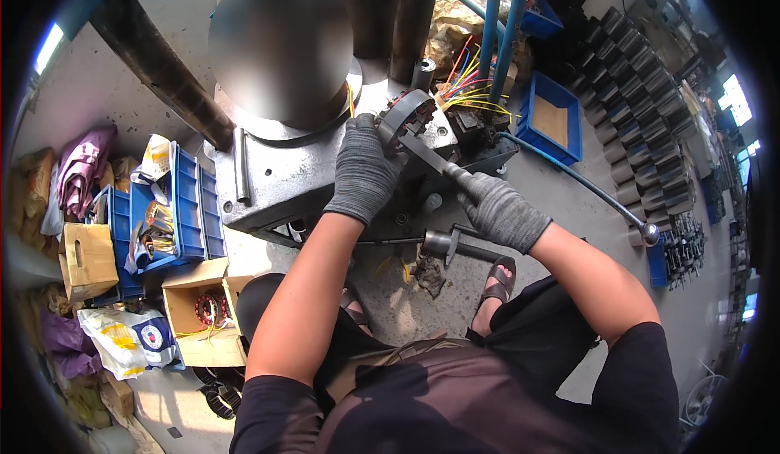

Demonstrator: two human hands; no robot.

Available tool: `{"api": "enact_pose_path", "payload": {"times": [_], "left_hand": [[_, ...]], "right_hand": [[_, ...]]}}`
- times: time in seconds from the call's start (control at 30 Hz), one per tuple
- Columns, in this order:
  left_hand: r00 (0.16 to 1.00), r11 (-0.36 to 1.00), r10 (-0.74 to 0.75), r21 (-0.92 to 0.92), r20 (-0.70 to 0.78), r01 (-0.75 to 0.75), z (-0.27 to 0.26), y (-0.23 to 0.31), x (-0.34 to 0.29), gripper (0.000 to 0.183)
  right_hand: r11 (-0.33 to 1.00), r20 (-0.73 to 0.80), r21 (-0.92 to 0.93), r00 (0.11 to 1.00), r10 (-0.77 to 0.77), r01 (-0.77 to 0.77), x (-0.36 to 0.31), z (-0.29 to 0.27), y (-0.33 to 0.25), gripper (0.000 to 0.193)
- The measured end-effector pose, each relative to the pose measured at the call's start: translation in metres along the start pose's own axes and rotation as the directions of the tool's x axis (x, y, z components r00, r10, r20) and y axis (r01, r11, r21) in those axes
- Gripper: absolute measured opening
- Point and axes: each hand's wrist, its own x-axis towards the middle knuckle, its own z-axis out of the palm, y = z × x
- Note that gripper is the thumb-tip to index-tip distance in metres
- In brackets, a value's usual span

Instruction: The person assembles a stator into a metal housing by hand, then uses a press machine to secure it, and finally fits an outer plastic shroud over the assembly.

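Grey knit gloves cover both hands. My left hand is closed around the near left side of a motor stator, a grey metal ring with reddish windings inside. Yellow and red lead wires stick up beside the left fingers. My right hand grips the handle of a flat file, a grey metal strip whose far end meets the stator's near rim. The stator is held tilted over the right end of a metal machine base. My left fingertips are partly hidden behind the ring.
A metal rod lies on the base's left side. Blue bins and a cardboard box with wound stators stand left. Colored wires, a blue tray and a ball-ended lever are right. Stacked metal cylinders stand beyond.
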Motion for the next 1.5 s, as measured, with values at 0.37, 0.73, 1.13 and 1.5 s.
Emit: {"api": "enact_pose_path", "payload": {"times": [0.37, 0.73, 1.13, 1.5], "left_hand": [[1.000, 1.000, 0.001, 0.011, 0.008, -0.001, -0.002, -0.005, 0.000, 0.070], [1.000, 1.000, 0.005, 0.010, -0.022, -0.005, -0.008, -0.009, 0.000, 0.070], [0.999, 0.999, 0.014, 0.032, -0.039, -0.013, -0.007, 0.004, 0.001, 0.064], [0.999, 0.995, -0.009, -0.094, 0.052, 0.014, -0.012, 0.007, 0.004, 0.053]], "right_hand": [[0.974, -0.136, 0.181, 0.984, -0.115, 0.139, -0.017, 0.027, 0.001, 0.053], [0.955, -0.004, -0.262, 0.989, 0.146, -0.142, 0.027, 0.014, -0.055, 0.064], [0.981, -0.018, -0.174, 0.996, 0.084, -0.086, 0.009, 0.017, -0.040, 0.062], [0.997, -0.105, 0.072, 0.994, -0.024, 0.032, 0.007, 0.026, -0.012, 0.054]]}}
